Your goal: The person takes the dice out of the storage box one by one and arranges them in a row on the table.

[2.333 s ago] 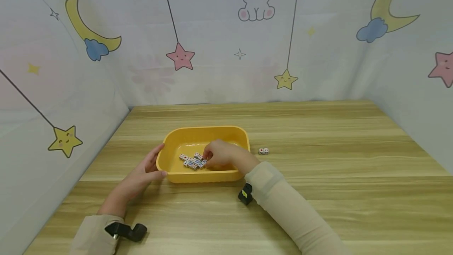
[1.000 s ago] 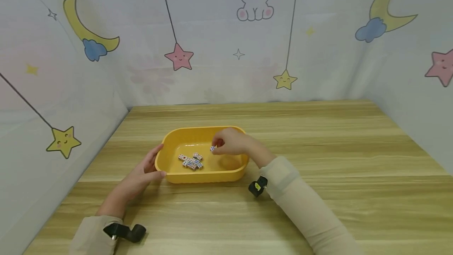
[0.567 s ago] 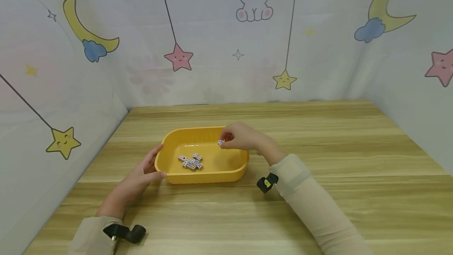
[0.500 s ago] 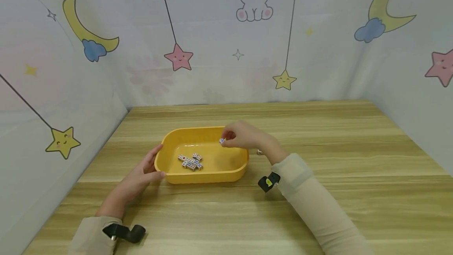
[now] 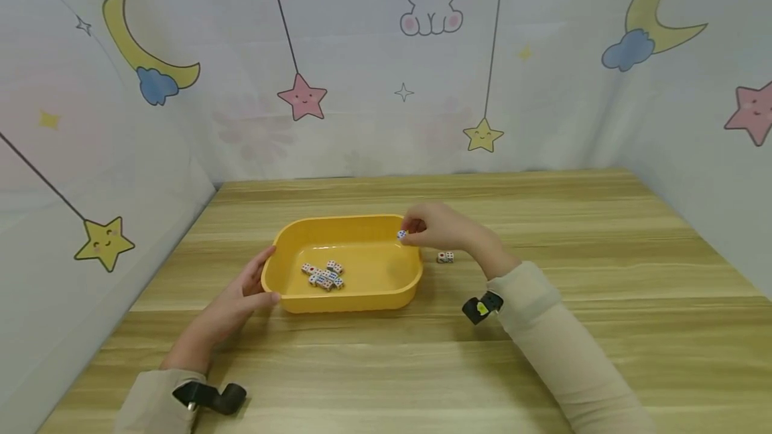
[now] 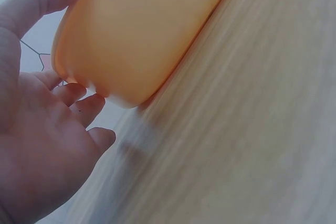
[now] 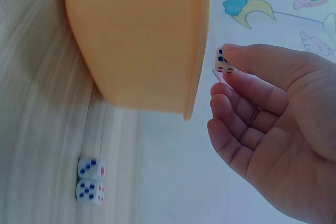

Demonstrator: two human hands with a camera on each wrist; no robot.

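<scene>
Between thumb and index finger my right hand (image 5: pixel 443 226) pinches one white die (image 7: pixel 223 60) with blue and red dots. It holds the die just above the right rim of the yellow tub (image 5: pixel 356 302). Several dice (image 5: pixel 324 277) lie in a loose cluster on the tub's floor, left of its middle. My left hand (image 5: pixel 244 297) grips the tub's left end, with the thumb at the near corner and the fingers along the far side. In the left wrist view its fingertips (image 6: pixel 93 106) touch the tub's wall.
Two dice (image 5: pixel 445 257) stand side by side on the wooden table (image 5: pixel 362 367), just right of the tub. A white cloth backdrop (image 5: pixel 362 153) with printed stars, moons and a rabbit encloses the table's back and sides.
My right hand has picked a die from the cluster, lifted it and carried it right to the tub's right rim. The two dice on the table, hidden earlier, show again. My left hand stays put.
</scene>
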